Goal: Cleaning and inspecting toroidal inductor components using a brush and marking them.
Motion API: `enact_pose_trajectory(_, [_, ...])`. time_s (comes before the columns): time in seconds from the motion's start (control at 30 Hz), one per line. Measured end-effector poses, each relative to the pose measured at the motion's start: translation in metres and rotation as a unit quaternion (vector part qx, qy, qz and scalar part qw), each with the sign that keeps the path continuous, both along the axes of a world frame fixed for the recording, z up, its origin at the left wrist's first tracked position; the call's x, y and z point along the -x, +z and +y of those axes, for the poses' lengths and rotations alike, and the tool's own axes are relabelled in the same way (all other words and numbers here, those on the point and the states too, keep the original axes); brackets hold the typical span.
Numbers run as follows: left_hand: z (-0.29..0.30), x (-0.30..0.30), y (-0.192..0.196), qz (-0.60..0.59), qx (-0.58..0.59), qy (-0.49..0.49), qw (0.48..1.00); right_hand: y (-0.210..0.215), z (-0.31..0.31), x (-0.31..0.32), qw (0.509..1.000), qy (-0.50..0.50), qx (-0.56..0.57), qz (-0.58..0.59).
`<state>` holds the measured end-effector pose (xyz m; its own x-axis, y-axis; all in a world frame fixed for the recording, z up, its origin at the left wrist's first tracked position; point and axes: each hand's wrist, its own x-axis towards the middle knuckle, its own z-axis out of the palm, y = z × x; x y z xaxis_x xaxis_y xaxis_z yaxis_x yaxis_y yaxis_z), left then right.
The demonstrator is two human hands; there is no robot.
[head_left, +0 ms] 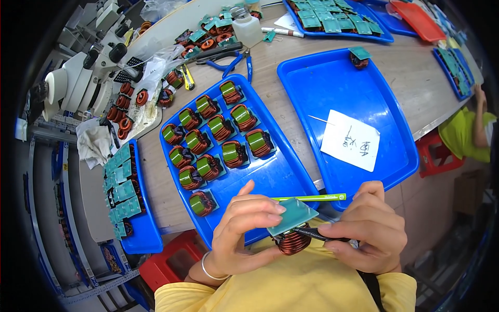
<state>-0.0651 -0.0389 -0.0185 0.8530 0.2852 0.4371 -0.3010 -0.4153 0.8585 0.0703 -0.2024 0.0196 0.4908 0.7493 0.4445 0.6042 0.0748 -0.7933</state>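
From the head camera, the left hand (244, 231) is closed in a pinching grip on a coil part (292, 229): a copper-wound ring under a small green board, held just above the person's yellow shirt at the near edge of the desk (416, 88). Thumb below, fingertips on the board's left edge. The right hand (371, 231) is closed around a dark pen-like tool (325, 235) whose tip lies against the coil under the board (the tip itself is partly hidden). A green pencil (309, 197) lies across the near rims of two blue trays, just behind the fingers.

The left tray (270, 177) holds rows of similar coils with green cores; the right tray (332, 88) carries one coil at its far corner and a white paper slip (351, 140). Further left stand a microscope (78, 78) and a narrow tray of green boards (125, 192). Blue-handled pliers (234, 62) lie beyond the trays.
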Motion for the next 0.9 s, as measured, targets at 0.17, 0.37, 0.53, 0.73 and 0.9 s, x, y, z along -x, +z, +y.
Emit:
enact_pose_trajectory(0.17, [-0.0003,-0.0013,0.0025,-0.005,-0.032,0.016,0.999,0.0015,0.0012,-0.0001,1.000,-0.007,0.008,0.006])
enact_pose_trajectory(0.37, [0.0001,-0.0025,0.0037,-0.008,-0.079,0.035,0.996,0.0051,0.0059,-0.0032,0.999,-0.008,0.020,-0.024])
enact_pose_trajectory(0.53, [-0.0007,-0.0024,0.0043,0.002,-0.077,0.042,0.996,0.0066,0.0086,-0.0076,0.998,0.014,0.004,-0.065])
enact_pose_trajectory(0.73, [-0.0001,-0.0021,0.0024,0.006,-0.059,0.043,0.997,0.0069,0.0093,-0.0053,0.996,-0.007,0.009,-0.093])
enact_pose_trajectory(0.9, [-0.0005,-0.0024,0.0009,0.000,-0.046,0.042,0.998,0.0067,0.0099,-0.0053,0.996,-0.006,0.005,-0.091])
